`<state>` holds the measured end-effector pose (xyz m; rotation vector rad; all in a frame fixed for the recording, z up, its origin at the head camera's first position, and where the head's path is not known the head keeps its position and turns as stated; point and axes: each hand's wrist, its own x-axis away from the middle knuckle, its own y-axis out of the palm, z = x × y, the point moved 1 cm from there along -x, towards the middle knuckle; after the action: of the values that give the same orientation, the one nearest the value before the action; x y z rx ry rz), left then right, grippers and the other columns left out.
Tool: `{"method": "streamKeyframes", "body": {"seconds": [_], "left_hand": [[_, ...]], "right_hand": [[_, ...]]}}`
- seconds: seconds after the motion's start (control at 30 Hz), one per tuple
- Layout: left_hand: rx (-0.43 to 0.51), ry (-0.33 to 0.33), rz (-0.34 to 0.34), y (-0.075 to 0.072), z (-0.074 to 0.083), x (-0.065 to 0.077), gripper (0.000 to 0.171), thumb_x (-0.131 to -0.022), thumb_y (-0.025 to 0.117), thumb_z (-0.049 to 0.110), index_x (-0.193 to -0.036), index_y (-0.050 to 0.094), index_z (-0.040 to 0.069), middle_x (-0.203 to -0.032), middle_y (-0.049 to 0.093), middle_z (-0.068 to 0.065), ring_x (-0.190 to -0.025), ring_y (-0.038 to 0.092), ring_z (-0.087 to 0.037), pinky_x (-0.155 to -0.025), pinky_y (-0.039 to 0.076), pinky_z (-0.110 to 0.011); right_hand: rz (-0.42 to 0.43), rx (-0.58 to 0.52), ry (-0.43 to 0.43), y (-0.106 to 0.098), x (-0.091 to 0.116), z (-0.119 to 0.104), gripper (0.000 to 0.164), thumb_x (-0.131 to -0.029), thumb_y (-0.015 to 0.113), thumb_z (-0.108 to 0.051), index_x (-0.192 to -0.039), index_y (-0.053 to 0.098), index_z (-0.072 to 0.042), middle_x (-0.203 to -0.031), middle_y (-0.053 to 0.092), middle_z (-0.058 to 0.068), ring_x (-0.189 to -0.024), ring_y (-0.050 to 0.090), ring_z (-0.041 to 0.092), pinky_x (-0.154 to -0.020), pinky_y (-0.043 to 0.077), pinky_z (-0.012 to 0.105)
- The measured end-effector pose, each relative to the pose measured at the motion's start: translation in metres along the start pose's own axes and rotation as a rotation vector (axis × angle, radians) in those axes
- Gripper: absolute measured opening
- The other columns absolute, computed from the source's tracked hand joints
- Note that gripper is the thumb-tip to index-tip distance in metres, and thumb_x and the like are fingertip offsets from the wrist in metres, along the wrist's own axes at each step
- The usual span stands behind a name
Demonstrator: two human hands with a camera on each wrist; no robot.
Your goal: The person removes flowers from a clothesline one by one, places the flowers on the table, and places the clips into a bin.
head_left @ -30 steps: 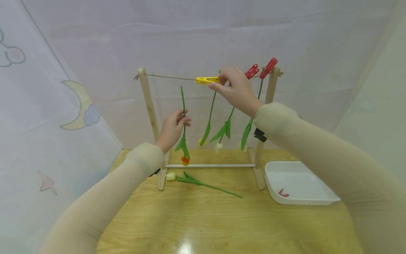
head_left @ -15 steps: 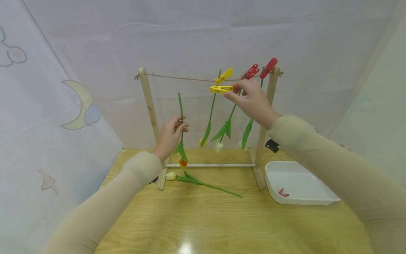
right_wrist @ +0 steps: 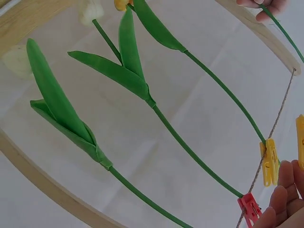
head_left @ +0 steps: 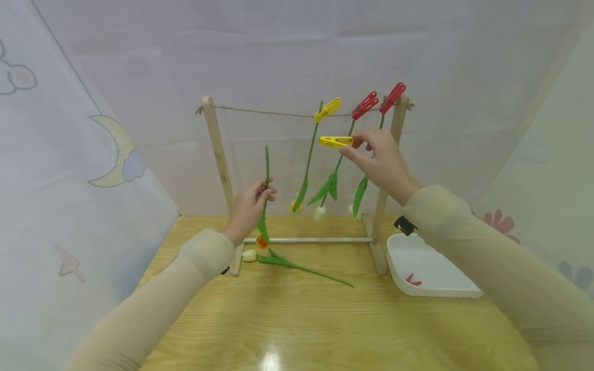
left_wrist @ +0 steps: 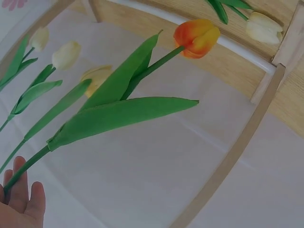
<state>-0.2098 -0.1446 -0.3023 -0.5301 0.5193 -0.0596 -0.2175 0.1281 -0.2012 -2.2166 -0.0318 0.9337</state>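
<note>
My left hand [head_left: 248, 208] holds an orange tulip [left_wrist: 197, 38] by its green stem, bloom hanging down, near the rack's left post. Pinched in my right hand [head_left: 382, 162] is a yellow clothespin [head_left: 336, 142], level and in front of the hanging stems, below the twine [head_left: 264, 111]. Another yellow clothespin [head_left: 327, 110] fastens a yellow tulip [head_left: 297, 207] upside down to that twine. Two red clothespins [head_left: 364, 105] farther right fasten white tulips [right_wrist: 90, 12], also blooms down. One more white tulip [head_left: 249, 255] lies on the table with its stem pointing right.
The wooden rack [head_left: 217, 149] stands on the wood-grain table [head_left: 297, 319], with a white rod [head_left: 320, 240] across its base. To the right, a white tray [head_left: 445, 278] contains a small red clothespin [head_left: 413, 280]. Pale printed cloth [head_left: 278, 62] surrounds the table.
My right hand has moved down and right from the twine with its yellow clothespin, uncovering the clipped one. My left hand has lowered the orange tulip a little.
</note>
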Motion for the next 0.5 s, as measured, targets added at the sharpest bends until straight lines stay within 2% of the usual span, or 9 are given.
{"method": "streamKeyframes", "body": {"seconds": [0.17,0.33,0.5], "left_hand": [[-0.011,0.025,0.015,0.000,0.001,0.004,0.028,-0.100,0.050,0.001,-0.126,0.054,-0.009,-0.105,0.068,-0.021,-0.090,0.067,-0.030,-0.085,0.054,-0.042],[-0.054,0.063,-0.001,0.001,-0.003,0.008,0.028,-0.100,0.051,0.000,-0.126,0.055,-0.008,-0.103,0.069,-0.019,-0.088,0.068,-0.029,-0.084,0.055,-0.043],[-0.049,0.096,-0.004,0.003,-0.005,0.010,0.030,-0.099,0.051,-0.001,-0.128,0.055,-0.008,-0.103,0.069,-0.020,-0.087,0.068,-0.029,-0.086,0.055,-0.043]], "right_hand": [[0.005,0.006,-0.004,0.001,0.009,0.007,0.021,-0.092,0.068,-0.011,-0.101,0.065,0.008,-0.093,0.062,0.019,-0.089,0.044,0.031,-0.077,0.037,0.038],[-0.013,0.011,0.034,-0.002,0.021,0.016,0.026,-0.093,0.067,-0.014,-0.107,0.065,0.008,-0.095,0.061,0.018,-0.090,0.044,0.032,-0.078,0.036,0.037],[-0.010,0.017,0.080,-0.008,0.030,0.025,0.028,-0.094,0.066,-0.017,-0.107,0.064,0.008,-0.096,0.058,0.018,-0.088,0.041,0.030,-0.077,0.035,0.038]]}}
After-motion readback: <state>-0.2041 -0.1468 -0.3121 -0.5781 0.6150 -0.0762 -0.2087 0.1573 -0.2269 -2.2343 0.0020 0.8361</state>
